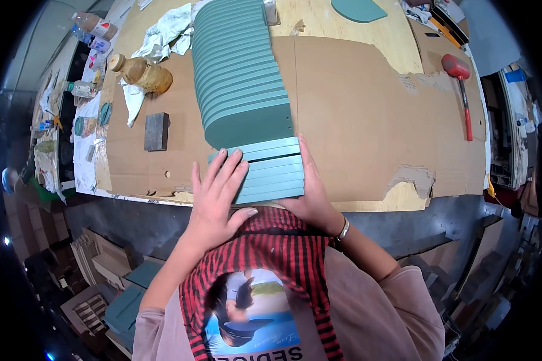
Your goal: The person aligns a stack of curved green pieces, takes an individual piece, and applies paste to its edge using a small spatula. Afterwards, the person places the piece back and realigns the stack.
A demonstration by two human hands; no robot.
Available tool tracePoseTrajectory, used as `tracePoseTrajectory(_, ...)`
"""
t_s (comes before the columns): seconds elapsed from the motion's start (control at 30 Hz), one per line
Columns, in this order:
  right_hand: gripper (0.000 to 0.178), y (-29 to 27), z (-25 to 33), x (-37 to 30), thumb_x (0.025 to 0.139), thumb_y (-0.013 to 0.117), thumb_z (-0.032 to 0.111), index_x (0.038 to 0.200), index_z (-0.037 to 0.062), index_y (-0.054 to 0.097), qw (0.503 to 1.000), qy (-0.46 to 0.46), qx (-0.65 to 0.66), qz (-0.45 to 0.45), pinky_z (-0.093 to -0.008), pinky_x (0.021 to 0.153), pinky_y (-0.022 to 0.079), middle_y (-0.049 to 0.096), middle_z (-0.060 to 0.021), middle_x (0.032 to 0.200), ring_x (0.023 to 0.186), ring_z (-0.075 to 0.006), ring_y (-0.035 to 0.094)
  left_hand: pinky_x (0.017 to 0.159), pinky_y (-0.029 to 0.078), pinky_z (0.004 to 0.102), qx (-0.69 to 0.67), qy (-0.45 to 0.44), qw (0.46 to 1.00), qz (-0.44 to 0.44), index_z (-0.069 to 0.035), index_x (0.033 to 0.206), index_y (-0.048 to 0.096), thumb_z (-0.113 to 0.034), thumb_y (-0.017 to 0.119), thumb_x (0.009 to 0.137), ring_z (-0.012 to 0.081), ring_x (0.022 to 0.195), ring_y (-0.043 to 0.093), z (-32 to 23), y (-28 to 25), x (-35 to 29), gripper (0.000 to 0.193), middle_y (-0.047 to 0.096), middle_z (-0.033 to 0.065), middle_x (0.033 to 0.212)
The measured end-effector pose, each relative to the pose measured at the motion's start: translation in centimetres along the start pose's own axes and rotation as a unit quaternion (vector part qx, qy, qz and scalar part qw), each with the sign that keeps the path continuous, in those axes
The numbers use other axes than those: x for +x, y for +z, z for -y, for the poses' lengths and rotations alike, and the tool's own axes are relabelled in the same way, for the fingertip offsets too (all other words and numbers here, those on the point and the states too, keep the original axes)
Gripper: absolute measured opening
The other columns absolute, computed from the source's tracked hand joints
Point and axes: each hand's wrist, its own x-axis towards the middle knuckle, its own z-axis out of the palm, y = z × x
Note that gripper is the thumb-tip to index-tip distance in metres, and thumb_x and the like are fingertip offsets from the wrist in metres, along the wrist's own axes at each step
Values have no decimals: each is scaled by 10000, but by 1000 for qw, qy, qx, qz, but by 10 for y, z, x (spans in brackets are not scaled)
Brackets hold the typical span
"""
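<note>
A long row of teal-green flat boards (241,72) lies overlapped like shingles on a cardboard-covered workbench (367,120). A smaller group of lighter teal boards (271,171) sits at the near end, by the bench edge. My left hand (214,195) lies flat with spread fingers on the left side of this near group. My right hand (310,192) presses against its right side, fingers pointing away from me. Both hands touch the boards; neither lifts one.
A red-headed mallet (461,81) lies at the right. A dark sanding block (156,131), a brown bottle (141,72) and crumpled rags (165,33) are at the left. One teal piece (358,9) lies at the far edge. Stacked boards (123,307) sit on the floor.
</note>
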Motion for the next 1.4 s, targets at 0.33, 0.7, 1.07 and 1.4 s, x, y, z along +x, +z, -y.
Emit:
tracePoseTrajectory(0.33, 1096, -6, -2, 7, 642, 810, 73, 1486, 1, 114, 999, 2, -44, 7, -429, 1157, 215, 137, -250, 1534, 1424, -397, 176, 1069, 221, 558, 45, 15, 997, -63, -55, 1433, 357, -482, 605, 791, 365, 1293, 370, 9, -6, 52, 810, 402, 167, 1411)
tracePoseTrajectory(0.7, 1126, -11, 2, 13, 629, 813, 99, 1489, 9, 92, 999, -35, 30, 11, -430, 1151, 219, 126, -238, 1542, 1428, -390, 174, 928, 328, 476, 30, 41, 997, -65, -41, 1301, 527, -499, 612, 797, 329, 1083, 473, -12, -3, 26, 686, 510, 159, 1209)
tracePoseTrajectory(1.07, 1137, -11, 3, 25, 635, 813, 122, 1492, -1, 77, 1000, -21, 8, -17, -428, 1151, 209, 69, -260, 1545, 1435, -390, 148, 1078, 211, 562, 74, -24, 996, -53, -13, 1426, 347, -462, 629, 781, 376, 1333, 331, 16, -1, 52, 835, 339, 190, 1457)
tracePoseTrajectory(1.4, 1150, -21, 14, 35, 583, 848, 158, 1484, 1, 152, 996, -76, 16, 35, -428, 1134, 257, 178, -250, 1514, 1407, -397, 220, 951, 316, 452, 25, -4, 998, -61, -3, 1355, 456, -487, 651, 763, 297, 1068, 497, 4, -19, 35, 789, 525, 147, 1196)
